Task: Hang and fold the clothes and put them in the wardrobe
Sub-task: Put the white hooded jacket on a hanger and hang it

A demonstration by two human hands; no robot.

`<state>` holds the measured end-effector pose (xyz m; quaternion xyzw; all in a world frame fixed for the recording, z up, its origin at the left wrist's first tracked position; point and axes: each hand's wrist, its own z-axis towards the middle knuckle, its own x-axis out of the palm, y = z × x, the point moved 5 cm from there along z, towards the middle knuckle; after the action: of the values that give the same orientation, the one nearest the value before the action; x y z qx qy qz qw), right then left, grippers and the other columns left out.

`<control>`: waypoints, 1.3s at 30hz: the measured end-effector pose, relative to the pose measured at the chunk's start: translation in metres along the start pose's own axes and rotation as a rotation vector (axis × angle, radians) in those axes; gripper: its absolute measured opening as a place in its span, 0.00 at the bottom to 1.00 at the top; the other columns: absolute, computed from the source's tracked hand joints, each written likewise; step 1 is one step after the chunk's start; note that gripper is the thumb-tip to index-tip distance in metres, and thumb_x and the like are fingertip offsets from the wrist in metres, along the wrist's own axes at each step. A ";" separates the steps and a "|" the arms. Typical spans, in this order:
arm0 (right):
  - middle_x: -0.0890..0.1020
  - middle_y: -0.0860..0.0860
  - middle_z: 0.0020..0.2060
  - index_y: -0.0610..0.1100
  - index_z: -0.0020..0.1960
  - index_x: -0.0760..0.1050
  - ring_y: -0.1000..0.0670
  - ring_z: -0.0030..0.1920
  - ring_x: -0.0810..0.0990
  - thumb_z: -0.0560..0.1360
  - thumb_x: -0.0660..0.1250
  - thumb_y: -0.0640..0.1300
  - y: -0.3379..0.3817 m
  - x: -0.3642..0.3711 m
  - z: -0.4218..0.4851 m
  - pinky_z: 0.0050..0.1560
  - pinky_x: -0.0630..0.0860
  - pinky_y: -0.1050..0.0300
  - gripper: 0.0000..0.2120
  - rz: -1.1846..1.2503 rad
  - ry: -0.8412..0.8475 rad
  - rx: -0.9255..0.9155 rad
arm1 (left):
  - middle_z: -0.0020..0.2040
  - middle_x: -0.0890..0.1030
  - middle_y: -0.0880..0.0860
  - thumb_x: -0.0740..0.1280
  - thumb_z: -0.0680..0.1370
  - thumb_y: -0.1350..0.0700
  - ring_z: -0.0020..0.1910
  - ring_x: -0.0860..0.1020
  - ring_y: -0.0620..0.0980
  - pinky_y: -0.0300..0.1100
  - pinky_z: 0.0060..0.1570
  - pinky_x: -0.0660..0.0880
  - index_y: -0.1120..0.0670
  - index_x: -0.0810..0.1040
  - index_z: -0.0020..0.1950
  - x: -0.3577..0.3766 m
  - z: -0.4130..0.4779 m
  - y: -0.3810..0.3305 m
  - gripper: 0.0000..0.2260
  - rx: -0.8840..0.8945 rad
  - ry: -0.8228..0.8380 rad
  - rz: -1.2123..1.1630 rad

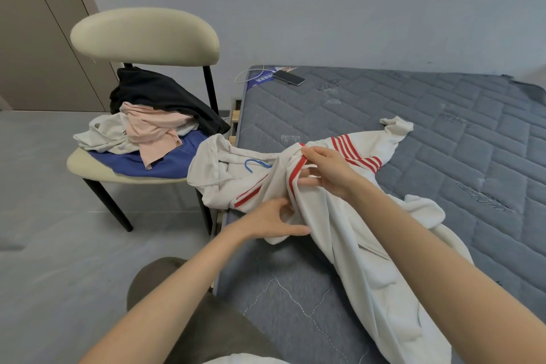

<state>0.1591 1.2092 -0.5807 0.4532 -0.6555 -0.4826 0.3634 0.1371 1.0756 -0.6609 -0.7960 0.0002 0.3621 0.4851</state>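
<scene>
A white hoodie with red stripes [339,233] lies bunched across the corner of the grey mattress [413,115]. A blue hanger hook [255,163] pokes out near its hood. My right hand [325,171] pinches a fold of the hoodie by a red stripe. My left hand [274,220] grips the fabric just below, fingers curled into the cloth. On the cream chair [141,35] to the left sits a pile of clothes: a black one [159,94], a pink one [153,127], a beige one [103,136] and a blue one [165,165].
A phone [289,77] with a white cable [248,74] lies at the mattress's far corner on a blue leaflet. Grey-brown wardrobe doors [38,38] stand at the far left. Grey floor [44,216] spreads around the chair. The wall runs behind the bed.
</scene>
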 end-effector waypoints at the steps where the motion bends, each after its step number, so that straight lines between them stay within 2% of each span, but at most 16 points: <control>1: 0.80 0.45 0.39 0.38 0.47 0.76 0.50 0.36 0.80 0.81 0.60 0.43 0.001 0.001 0.000 0.36 0.82 0.55 0.11 0.031 0.002 0.008 | 0.52 0.76 0.40 0.71 0.67 0.37 0.51 0.75 0.39 0.31 0.46 0.70 0.49 0.73 0.61 0.006 0.003 -0.003 0.28 -0.006 -0.040 -0.018; 4: 0.79 0.45 0.38 0.38 0.47 0.75 0.51 0.35 0.80 0.81 0.60 0.43 0.002 -0.005 0.000 0.34 0.81 0.57 0.10 0.125 -0.046 0.008 | 0.50 0.80 0.49 0.66 0.77 0.47 0.50 0.77 0.48 0.40 0.48 0.72 0.56 0.77 0.56 0.011 0.010 -0.010 0.15 0.034 -0.176 -0.079; 6: 0.80 0.46 0.40 0.39 0.50 0.75 0.51 0.38 0.80 0.81 0.60 0.44 -0.002 -0.015 0.001 0.37 0.82 0.58 0.09 0.154 -0.103 0.005 | 0.49 0.80 0.48 0.64 0.79 0.50 0.49 0.76 0.46 0.37 0.47 0.70 0.56 0.78 0.55 0.007 0.006 -0.014 0.11 0.087 -0.193 -0.084; 10: 0.82 0.50 0.48 0.44 0.56 0.77 0.52 0.48 0.79 0.80 0.61 0.41 -0.013 -0.034 0.000 0.52 0.77 0.57 0.08 0.070 -0.160 -0.037 | 0.49 0.81 0.54 0.63 0.80 0.51 0.47 0.77 0.49 0.42 0.47 0.72 0.58 0.78 0.53 -0.013 -0.005 -0.026 0.11 0.166 -0.282 -0.123; 14: 0.80 0.53 0.44 0.46 0.51 0.77 0.55 0.46 0.77 0.78 0.61 0.39 -0.017 -0.037 -0.010 0.50 0.74 0.58 0.07 -0.180 -0.277 -0.165 | 0.41 0.74 0.56 0.61 0.81 0.53 0.43 0.73 0.50 0.47 0.47 0.76 0.64 0.74 0.49 -0.057 -0.006 -0.043 0.13 0.133 -0.393 -0.426; 16: 0.79 0.53 0.40 0.45 0.46 0.76 0.56 0.40 0.76 0.77 0.63 0.40 -0.013 -0.028 -0.016 0.44 0.74 0.60 0.04 -0.252 -0.189 -0.204 | 0.38 0.72 0.53 0.60 0.81 0.51 0.38 0.71 0.46 0.41 0.39 0.74 0.61 0.73 0.46 -0.081 -0.007 -0.046 0.13 0.100 -0.440 -0.495; 18: 0.80 0.52 0.37 0.44 0.44 0.77 0.54 0.38 0.77 0.77 0.64 0.43 -0.011 -0.012 -0.024 0.41 0.74 0.60 0.05 -0.302 0.049 -0.165 | 0.34 0.71 0.47 0.60 0.81 0.50 0.31 0.69 0.39 0.31 0.31 0.69 0.54 0.73 0.42 -0.103 -0.015 -0.047 0.11 0.085 -0.529 -0.512; 21: 0.84 0.51 0.43 0.45 0.50 0.80 0.51 0.44 0.82 0.75 0.67 0.50 -0.018 0.020 -0.036 0.43 0.78 0.61 0.09 -0.448 0.379 -0.035 | 0.35 0.72 0.48 0.63 0.80 0.49 0.31 0.68 0.39 0.34 0.34 0.64 0.54 0.74 0.40 -0.134 -0.032 -0.050 0.12 0.115 -0.612 -0.385; 24: 0.83 0.56 0.42 0.44 0.50 0.81 0.56 0.42 0.81 0.74 0.69 0.44 -0.009 0.037 -0.030 0.44 0.77 0.62 0.06 -0.629 0.240 -0.208 | 0.38 0.77 0.53 0.68 0.76 0.48 0.35 0.71 0.44 0.37 0.36 0.65 0.56 0.79 0.43 -0.158 -0.054 -0.048 0.11 0.123 -0.535 -0.257; 26: 0.80 0.57 0.42 0.43 0.48 0.79 0.58 0.42 0.79 0.74 0.68 0.41 -0.003 0.045 -0.022 0.43 0.75 0.63 0.04 -0.702 0.118 -0.294 | 0.33 0.77 0.50 0.70 0.74 0.48 0.31 0.70 0.42 0.33 0.31 0.64 0.54 0.79 0.41 -0.168 -0.074 -0.039 0.10 0.101 -0.487 -0.158; 28: 0.80 0.54 0.44 0.42 0.50 0.77 0.53 0.46 0.79 0.73 0.67 0.38 -0.004 0.060 -0.012 0.47 0.77 0.59 0.05 -0.708 0.091 -0.298 | 0.31 0.75 0.46 0.71 0.73 0.47 0.28 0.69 0.38 0.27 0.26 0.62 0.53 0.78 0.41 -0.173 -0.094 -0.025 0.10 0.046 -0.486 0.031; 30: 0.80 0.49 0.48 0.41 0.52 0.75 0.49 0.50 0.79 0.74 0.64 0.37 -0.012 0.078 -0.001 0.51 0.75 0.55 0.07 -0.740 0.106 -0.261 | 0.38 0.75 0.45 0.71 0.72 0.46 0.33 0.71 0.38 0.29 0.30 0.66 0.52 0.78 0.46 -0.172 -0.113 0.001 0.11 -0.088 -0.441 0.240; 31: 0.80 0.48 0.51 0.41 0.53 0.75 0.49 0.51 0.78 0.74 0.62 0.37 -0.018 0.086 0.003 0.51 0.74 0.57 0.08 -0.771 0.118 -0.230 | 0.42 0.76 0.45 0.71 0.72 0.44 0.37 0.72 0.39 0.30 0.32 0.67 0.52 0.77 0.49 -0.167 -0.121 0.018 0.13 -0.193 -0.346 0.302; 35: 0.78 0.47 0.57 0.44 0.57 0.75 0.47 0.59 0.75 0.75 0.61 0.39 -0.047 0.091 0.020 0.57 0.70 0.56 0.12 -0.906 0.081 -0.121 | 0.51 0.80 0.51 0.72 0.69 0.41 0.38 0.77 0.47 0.35 0.29 0.73 0.52 0.76 0.55 -0.122 -0.151 0.083 0.21 -0.603 0.175 0.209; 37: 0.76 0.45 0.60 0.45 0.58 0.75 0.45 0.61 0.73 0.74 0.60 0.39 -0.059 0.078 0.023 0.61 0.70 0.52 0.13 -0.950 0.036 -0.078 | 0.50 0.80 0.51 0.73 0.68 0.39 0.38 0.76 0.48 0.36 0.30 0.74 0.52 0.77 0.57 -0.104 -0.154 0.101 0.24 -0.679 0.253 0.150; 39: 0.74 0.44 0.61 0.44 0.60 0.74 0.43 0.62 0.72 0.74 0.60 0.40 -0.068 0.064 0.024 0.62 0.69 0.52 0.15 -0.965 0.004 -0.055 | 0.46 0.78 0.49 0.70 0.69 0.37 0.36 0.75 0.46 0.35 0.31 0.74 0.53 0.77 0.54 -0.099 -0.144 0.109 0.23 -0.672 0.198 0.183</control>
<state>0.1328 1.1476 -0.6503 0.6968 -0.3565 -0.6125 0.1111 0.1085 0.8715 -0.6496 -0.9389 -0.0008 0.3050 0.1597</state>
